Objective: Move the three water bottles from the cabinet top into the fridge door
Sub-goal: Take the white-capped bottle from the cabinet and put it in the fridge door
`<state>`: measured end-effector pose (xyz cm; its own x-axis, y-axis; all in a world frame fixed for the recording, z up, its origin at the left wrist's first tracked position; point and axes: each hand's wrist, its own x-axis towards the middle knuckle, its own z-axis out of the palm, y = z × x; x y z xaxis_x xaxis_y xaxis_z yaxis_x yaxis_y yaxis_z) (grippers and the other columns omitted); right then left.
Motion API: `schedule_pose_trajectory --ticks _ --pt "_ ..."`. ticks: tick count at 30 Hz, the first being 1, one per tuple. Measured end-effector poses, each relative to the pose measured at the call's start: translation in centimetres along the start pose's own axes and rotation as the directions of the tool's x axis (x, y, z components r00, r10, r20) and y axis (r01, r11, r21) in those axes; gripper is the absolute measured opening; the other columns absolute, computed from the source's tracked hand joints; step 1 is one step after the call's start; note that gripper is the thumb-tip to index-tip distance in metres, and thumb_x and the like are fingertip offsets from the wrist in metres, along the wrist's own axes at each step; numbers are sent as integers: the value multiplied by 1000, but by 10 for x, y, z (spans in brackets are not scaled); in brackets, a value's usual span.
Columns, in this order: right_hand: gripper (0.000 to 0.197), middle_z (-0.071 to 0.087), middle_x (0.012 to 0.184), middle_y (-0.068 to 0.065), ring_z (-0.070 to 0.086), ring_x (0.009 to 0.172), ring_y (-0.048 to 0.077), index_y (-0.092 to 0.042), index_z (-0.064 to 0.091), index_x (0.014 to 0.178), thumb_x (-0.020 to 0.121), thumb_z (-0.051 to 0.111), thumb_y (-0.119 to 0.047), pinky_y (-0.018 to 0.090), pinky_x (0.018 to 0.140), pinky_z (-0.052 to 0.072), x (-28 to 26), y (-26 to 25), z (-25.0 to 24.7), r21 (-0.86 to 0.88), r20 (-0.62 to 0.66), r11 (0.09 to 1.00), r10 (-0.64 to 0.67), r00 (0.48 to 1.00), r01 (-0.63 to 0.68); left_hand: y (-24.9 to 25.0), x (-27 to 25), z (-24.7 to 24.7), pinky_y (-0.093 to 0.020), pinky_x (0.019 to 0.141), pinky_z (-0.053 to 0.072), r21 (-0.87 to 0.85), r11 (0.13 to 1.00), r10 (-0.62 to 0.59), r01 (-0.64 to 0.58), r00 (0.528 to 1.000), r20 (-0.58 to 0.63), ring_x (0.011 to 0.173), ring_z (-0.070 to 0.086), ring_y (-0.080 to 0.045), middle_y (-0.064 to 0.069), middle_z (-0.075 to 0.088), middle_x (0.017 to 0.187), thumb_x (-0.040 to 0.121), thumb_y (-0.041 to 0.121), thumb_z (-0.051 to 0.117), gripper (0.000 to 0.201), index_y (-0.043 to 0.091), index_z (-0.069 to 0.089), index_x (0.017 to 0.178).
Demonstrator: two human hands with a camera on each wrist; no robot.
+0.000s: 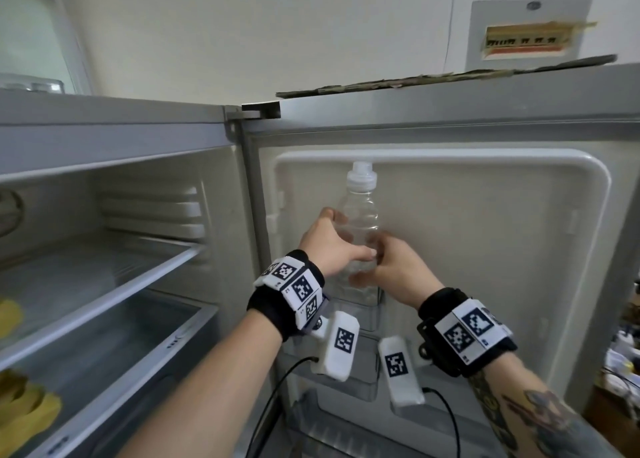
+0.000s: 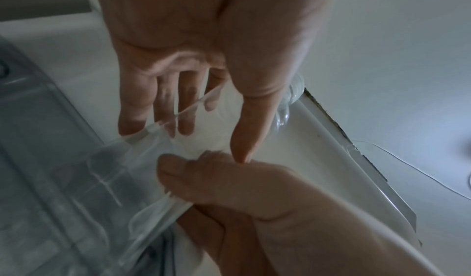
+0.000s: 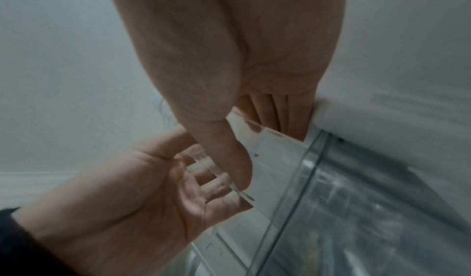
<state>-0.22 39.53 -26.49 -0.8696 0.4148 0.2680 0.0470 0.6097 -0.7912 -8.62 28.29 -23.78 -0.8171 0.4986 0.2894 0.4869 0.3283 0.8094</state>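
A clear water bottle (image 1: 360, 211) with a white cap stands upright against the inner face of the open fridge door (image 1: 485, 249). My left hand (image 1: 332, 242) grips its middle from the left, and the fingers (image 2: 163, 103) show through the plastic. My right hand (image 1: 388, 263) grips it from the right just below, with the thumb (image 3: 226, 159) in front and the fingers (image 3: 282, 115) behind. The bottle's lower end is down at the clear door bin (image 1: 367, 319); whether it rests there I cannot tell. No other bottle is in view.
The fridge compartment (image 1: 121, 249) is open on the left, with glass shelves and yellow items (image 1: 24, 419) low down. Flat cardboard (image 1: 450, 76) lies on the fridge top. A wall panel (image 1: 526, 34) is behind, and there is clutter (image 1: 623, 364) at the right edge.
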Motion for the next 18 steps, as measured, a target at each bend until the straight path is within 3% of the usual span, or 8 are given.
schedule_pose_trajectory --ticks 4,7,12,18 --pt "81 68 107 1 67 97 21 -15 56 119 44 79 -37 42 85 56 -2 0 0 35 -36 999 10 999 -9 -3 0 -1 -45 80 58 -36 999 -28 28 1000 -12 89 68 -19 3 67 92 44 43 86 72 27 46 102" --pt "73 69 108 3 67 99 22 -13 56 120 54 84 -24 44 89 55 -3 -1 -1 62 -35 998 33 999 -31 -2 1 0 -44 78 59 -40 999 -31 30 999 -18 89 69 -19 4 69 91 37 51 81 74 29 46 99" --pt "84 65 118 3 63 109 19 -10 52 132 56 84 -27 40 97 51 -4 5 -1 98 -53 995 39 998 -34 -4 -1 5 -45 80 58 -32 999 -35 35 999 -9 89 69 -17 5 67 89 35 59 76 78 31 46 101" --pt "91 67 112 3 66 103 21 -12 56 124 42 81 -42 44 93 54 0 6 0 119 -64 991 65 996 -57 -10 -8 9 -45 89 55 -13 994 -108 110 991 81 98 66 -18 3 66 105 37 67 71 94 21 52 117"
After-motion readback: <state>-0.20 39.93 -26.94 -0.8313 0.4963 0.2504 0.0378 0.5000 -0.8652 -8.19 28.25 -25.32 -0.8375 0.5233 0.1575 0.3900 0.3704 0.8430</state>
